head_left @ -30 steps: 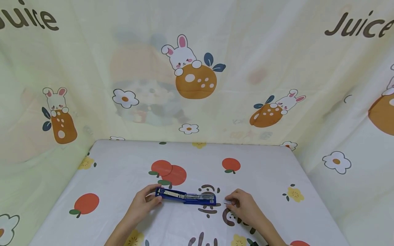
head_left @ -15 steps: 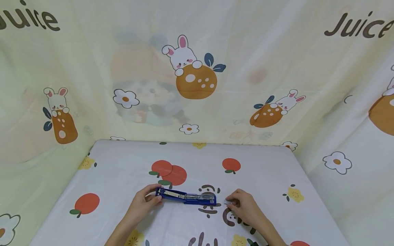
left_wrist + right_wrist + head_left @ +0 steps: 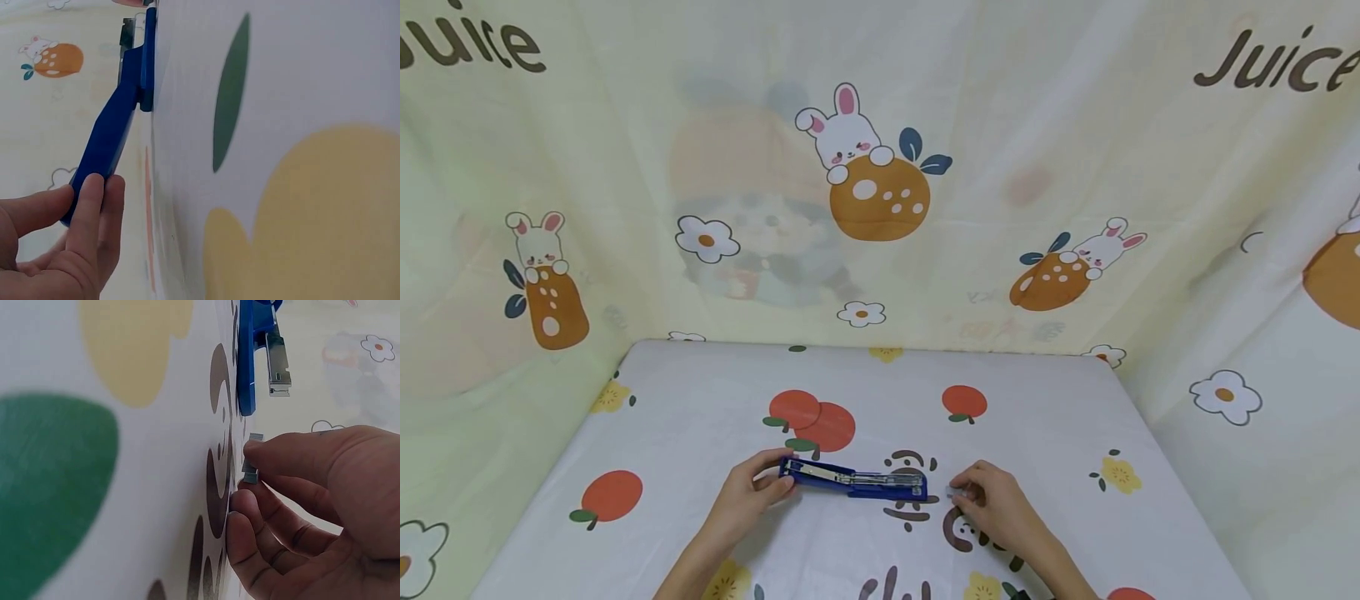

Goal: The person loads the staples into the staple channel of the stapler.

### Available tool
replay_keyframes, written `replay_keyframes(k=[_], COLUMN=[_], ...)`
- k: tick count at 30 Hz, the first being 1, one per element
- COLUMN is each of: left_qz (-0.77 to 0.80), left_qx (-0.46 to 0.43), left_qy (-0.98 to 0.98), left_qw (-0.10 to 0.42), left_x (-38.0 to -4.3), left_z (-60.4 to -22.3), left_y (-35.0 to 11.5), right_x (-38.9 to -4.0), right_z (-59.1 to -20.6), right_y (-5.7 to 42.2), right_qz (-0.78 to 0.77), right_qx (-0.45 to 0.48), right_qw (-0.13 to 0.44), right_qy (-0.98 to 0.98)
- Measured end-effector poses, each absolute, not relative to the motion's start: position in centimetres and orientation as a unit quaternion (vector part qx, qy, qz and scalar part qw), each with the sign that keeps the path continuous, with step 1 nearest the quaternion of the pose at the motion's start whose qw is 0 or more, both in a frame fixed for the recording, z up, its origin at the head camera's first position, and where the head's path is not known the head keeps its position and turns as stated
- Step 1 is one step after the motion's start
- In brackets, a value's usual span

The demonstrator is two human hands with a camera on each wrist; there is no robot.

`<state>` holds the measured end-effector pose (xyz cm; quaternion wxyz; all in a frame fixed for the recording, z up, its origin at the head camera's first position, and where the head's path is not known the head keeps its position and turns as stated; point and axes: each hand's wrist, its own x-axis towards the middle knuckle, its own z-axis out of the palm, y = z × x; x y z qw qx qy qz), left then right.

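A blue stapler lies opened out on the table, its top folded back to the left and its metal magazine showing. My left hand grips the raised top by its end, thumb on one side and fingers on the other. In the left wrist view the stapler's cover slants up from the base. Just past the stapler's right end, my right hand pinches a small strip of staples between thumb and fingers. Its lower fingers rest at the tabletop in the right wrist view, apart from the magazine.
The table is covered with a white cloth printed with fruit, flowers and lettering. Behind it and along both sides hang pale curtains with rabbit and orange prints.
Both hands and the stapler stay in place. The staple strip tilts slightly between the right fingers.
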<state>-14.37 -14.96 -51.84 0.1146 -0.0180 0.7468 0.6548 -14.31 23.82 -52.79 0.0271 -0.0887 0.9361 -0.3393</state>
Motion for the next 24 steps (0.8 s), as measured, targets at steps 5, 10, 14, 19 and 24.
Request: replay_keyframes(k=[5, 10, 14, 19, 24], left_qz=[0.654, 0.649, 0.648, 0.647, 0.647], left_qx=[-0.015, -0.026, -0.027, -0.039, -0.043], left_qy=[0.748, 0.753, 0.754, 0.755, 0.754], left_qw=[0.113, 0.106, 0.102, 0.103, 0.106], left_x=[-14.37, -14.39, -14.40, -14.41, -14.45], left_z=[-51.96, -51.95, -51.92, -51.85, -51.83], left_y=[-14.99, -14.85, -14.76, -14.71, -14.68], right_x=[-14.27, -14.24, -14.20, -14.19, -14.34], right_z=[-52.71, -52.59, -52.50, -52.41, -52.50], right_y=[23.80, 23.75, 23.70, 23.67, 23.56], right_qz=[-0.344, -0.347, -0.350, -0.348, -0.343], right_qx=[-0.088, -0.092, -0.094, -0.103, -0.105], right_qw=[0.029, 0.026, 0.021, 0.013, 0.012], right_qy=[0.934, 0.933, 0.932, 0.932, 0.933])
